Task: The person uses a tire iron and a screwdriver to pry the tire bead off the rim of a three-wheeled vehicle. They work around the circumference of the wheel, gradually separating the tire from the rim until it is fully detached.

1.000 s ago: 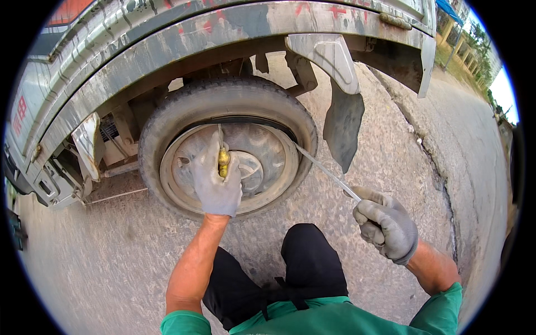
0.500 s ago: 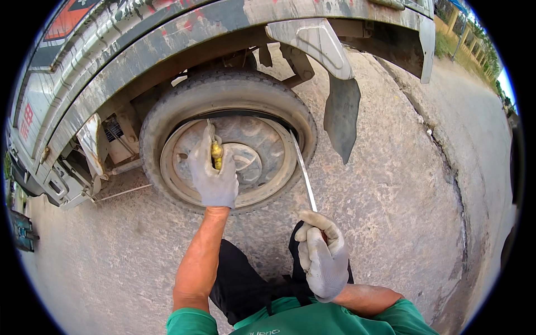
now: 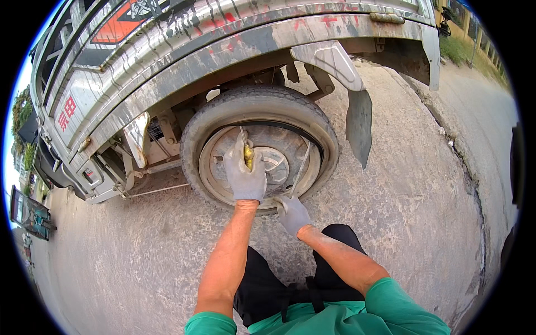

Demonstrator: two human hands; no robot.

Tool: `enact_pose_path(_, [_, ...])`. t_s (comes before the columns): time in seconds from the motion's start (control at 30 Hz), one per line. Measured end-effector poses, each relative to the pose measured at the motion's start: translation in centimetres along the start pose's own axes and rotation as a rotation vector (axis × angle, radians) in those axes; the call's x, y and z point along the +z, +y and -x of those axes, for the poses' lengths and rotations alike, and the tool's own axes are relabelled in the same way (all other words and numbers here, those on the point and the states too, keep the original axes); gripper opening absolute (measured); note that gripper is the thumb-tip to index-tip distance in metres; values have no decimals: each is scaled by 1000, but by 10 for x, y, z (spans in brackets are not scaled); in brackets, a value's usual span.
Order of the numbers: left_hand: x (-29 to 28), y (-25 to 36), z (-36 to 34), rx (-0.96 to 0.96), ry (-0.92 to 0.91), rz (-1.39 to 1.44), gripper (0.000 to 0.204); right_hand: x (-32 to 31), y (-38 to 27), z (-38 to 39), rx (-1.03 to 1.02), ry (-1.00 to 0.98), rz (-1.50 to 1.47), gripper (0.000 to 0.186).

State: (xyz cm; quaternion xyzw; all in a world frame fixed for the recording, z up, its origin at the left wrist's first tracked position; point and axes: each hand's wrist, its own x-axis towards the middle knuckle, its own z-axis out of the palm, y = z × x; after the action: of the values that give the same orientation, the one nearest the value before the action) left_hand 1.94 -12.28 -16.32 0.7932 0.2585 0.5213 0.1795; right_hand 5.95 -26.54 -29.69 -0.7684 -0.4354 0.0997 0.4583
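A wheel is on the vehicle in front of me, its dusty tyre [image 3: 262,109] partly pulled off the rim along the top, with a dark gap between them. My gloved left hand [image 3: 244,181] is closed on a screwdriver [image 3: 248,156] with a yellow handle. The screwdriver's thin shaft points up to the gap at the upper rim. My gloved right hand [image 3: 293,216] grips a flat metal tyre lever [image 3: 302,167] at the wheel's lower right. The lever slants up across the wheel disc [image 3: 273,140], its tip near the right inner edge of the tyre.
A dented, paint-splashed vehicle body [image 3: 184,58] arches over the wheel. A bent white bracket [image 3: 332,61] with a dark rubber flap [image 3: 359,128] hangs to the right. A cracked concrete strip [image 3: 441,134] runs along the right. Another small vehicle [image 3: 33,215] stands far left.
My right hand has moved forward and left to the lower edge of the wheel, taking the lever with it. My left hand still holds the screwdriver at the rim. The view has shifted.
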Motion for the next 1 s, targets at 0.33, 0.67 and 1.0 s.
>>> enact_pose_path(0.33, [-12,11,-5,-23,4,91,55,-203,70,54,18,-261,636,33])
enact_pose_path(0.67, [-27,-2,-2,-92,-35,188,51,-213,37,143,-41,-41,159,40])
enact_pose_path(1.0, [-16,-43,18,-333,4,458,51,-204,-10,159,306,47,-383,63])
